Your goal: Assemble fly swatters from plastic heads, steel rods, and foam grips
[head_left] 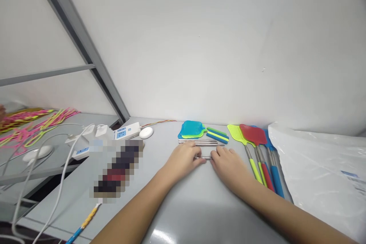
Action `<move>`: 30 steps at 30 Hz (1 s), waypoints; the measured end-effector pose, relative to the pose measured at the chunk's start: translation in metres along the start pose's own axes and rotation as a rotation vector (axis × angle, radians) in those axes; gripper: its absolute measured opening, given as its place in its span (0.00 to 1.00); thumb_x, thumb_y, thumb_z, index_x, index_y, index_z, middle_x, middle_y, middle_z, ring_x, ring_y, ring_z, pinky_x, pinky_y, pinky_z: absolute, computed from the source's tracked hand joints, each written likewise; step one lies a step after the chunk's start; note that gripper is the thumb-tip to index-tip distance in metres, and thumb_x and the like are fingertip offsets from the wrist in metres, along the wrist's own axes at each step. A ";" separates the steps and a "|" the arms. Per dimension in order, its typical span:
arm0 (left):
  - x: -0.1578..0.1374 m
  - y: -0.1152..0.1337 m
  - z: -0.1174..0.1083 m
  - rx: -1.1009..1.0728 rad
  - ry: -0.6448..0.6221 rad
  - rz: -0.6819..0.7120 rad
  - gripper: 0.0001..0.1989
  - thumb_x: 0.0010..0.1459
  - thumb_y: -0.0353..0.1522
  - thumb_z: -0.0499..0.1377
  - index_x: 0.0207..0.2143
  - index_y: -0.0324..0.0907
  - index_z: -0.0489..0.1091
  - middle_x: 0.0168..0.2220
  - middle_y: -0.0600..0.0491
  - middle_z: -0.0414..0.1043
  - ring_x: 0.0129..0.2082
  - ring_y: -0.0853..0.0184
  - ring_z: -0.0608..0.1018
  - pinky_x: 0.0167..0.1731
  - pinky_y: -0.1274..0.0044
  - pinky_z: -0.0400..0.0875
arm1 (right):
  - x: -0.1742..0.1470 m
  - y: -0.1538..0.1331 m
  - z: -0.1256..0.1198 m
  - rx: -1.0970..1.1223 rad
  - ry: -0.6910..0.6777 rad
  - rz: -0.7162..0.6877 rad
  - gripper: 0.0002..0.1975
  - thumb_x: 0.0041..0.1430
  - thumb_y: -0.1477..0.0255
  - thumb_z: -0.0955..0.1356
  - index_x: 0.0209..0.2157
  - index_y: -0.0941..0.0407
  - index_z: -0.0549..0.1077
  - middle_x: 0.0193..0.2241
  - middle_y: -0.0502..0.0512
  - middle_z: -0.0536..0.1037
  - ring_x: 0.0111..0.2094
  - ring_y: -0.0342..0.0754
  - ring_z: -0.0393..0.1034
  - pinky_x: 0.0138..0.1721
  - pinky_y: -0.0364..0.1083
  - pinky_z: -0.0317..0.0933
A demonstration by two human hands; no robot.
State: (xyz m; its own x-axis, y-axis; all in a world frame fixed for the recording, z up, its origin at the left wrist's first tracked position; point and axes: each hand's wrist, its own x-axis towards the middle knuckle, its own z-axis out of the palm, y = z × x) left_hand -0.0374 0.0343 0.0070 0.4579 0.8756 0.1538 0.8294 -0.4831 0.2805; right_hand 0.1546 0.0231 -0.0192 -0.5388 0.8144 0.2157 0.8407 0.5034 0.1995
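My left hand [184, 162] and my right hand [230, 166] are close together over the grey table, fingers closed on the two ends of a thin metal rod [205, 157]. The rod lies crosswise, with only its middle showing between them. Just behind my hands is a row of similar metal rods [200, 142]. Past those rods, blue and green fly swatter heads [193, 129] are stacked, with several blue and green handle grips [217, 135] beside them. To the right of my right hand lie several whole fly swatters [257, 156] in yellow-green, red and blue.
A white plastic bag [317, 183] covers the right side of the table. On the left are a pixelated object [118, 171] with a cable, a power strip [127, 131] and a white round device [146, 132]. Pink and yellow cords [37, 126] lie beyond the metal frame [97, 72], near another person's hand [2, 113].
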 end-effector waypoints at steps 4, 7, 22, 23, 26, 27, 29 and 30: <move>0.000 0.001 0.000 -0.053 0.018 0.065 0.11 0.56 0.41 0.59 0.29 0.43 0.69 0.34 0.52 0.68 0.39 0.62 0.70 0.36 0.74 0.63 | -0.001 -0.002 -0.003 -0.003 0.003 0.003 0.08 0.63 0.78 0.60 0.35 0.56 0.69 0.34 0.57 0.71 0.36 0.53 0.64 0.34 0.50 0.50; -0.001 0.001 0.001 -0.065 0.011 0.083 0.09 0.58 0.39 0.58 0.30 0.43 0.67 0.34 0.52 0.67 0.38 0.63 0.70 0.36 0.75 0.63 | -0.003 -0.006 -0.004 0.012 0.026 0.037 0.08 0.65 0.73 0.59 0.36 0.56 0.68 0.35 0.58 0.70 0.37 0.54 0.62 0.35 0.51 0.50; -0.003 0.005 -0.002 0.064 -0.009 0.095 0.07 0.62 0.34 0.52 0.34 0.43 0.67 0.38 0.51 0.69 0.40 0.63 0.71 0.37 0.74 0.64 | -0.005 -0.020 -0.011 0.094 0.003 0.005 0.12 0.65 0.71 0.58 0.44 0.58 0.68 0.40 0.59 0.70 0.42 0.55 0.62 0.41 0.52 0.53; -0.004 0.007 -0.002 0.082 -0.006 0.089 0.07 0.62 0.34 0.52 0.34 0.43 0.67 0.38 0.51 0.69 0.40 0.63 0.71 0.38 0.74 0.64 | -0.005 -0.020 -0.012 0.090 0.000 0.001 0.12 0.65 0.70 0.58 0.44 0.58 0.69 0.40 0.60 0.71 0.42 0.55 0.62 0.41 0.52 0.53; -0.014 0.012 -0.004 0.138 0.029 0.047 0.07 0.62 0.32 0.51 0.36 0.42 0.68 0.41 0.47 0.68 0.43 0.59 0.70 0.40 0.70 0.64 | -0.006 -0.023 -0.016 0.092 -0.010 0.016 0.13 0.65 0.71 0.58 0.45 0.60 0.69 0.41 0.62 0.72 0.43 0.56 0.63 0.43 0.53 0.54; -0.019 0.015 -0.005 0.156 0.044 0.034 0.08 0.62 0.31 0.50 0.38 0.41 0.68 0.43 0.45 0.67 0.45 0.58 0.69 0.41 0.68 0.64 | -0.007 -0.024 -0.018 0.097 -0.015 0.032 0.14 0.65 0.71 0.58 0.46 0.60 0.69 0.42 0.62 0.72 0.44 0.56 0.63 0.43 0.53 0.54; -0.034 0.019 -0.004 0.182 0.083 0.009 0.10 0.62 0.30 0.49 0.43 0.42 0.67 0.49 0.44 0.65 0.50 0.56 0.67 0.44 0.66 0.64 | -0.012 -0.026 -0.021 0.113 -0.024 0.078 0.16 0.64 0.71 0.58 0.50 0.61 0.68 0.44 0.64 0.72 0.45 0.56 0.64 0.45 0.53 0.54; -0.042 0.022 -0.003 0.191 0.105 -0.004 0.11 0.62 0.30 0.50 0.46 0.43 0.66 0.52 0.44 0.64 0.52 0.56 0.66 0.46 0.65 0.63 | -0.016 -0.028 -0.022 0.123 -0.029 0.106 0.18 0.64 0.70 0.58 0.53 0.61 0.66 0.47 0.64 0.72 0.47 0.57 0.63 0.47 0.53 0.54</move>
State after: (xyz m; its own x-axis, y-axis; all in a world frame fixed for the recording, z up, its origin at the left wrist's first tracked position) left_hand -0.0397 -0.0127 0.0093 0.4270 0.8679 0.2537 0.8814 -0.4622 0.0978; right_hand 0.1385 -0.0101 -0.0074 -0.4462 0.8719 0.2017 0.8941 0.4442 0.0578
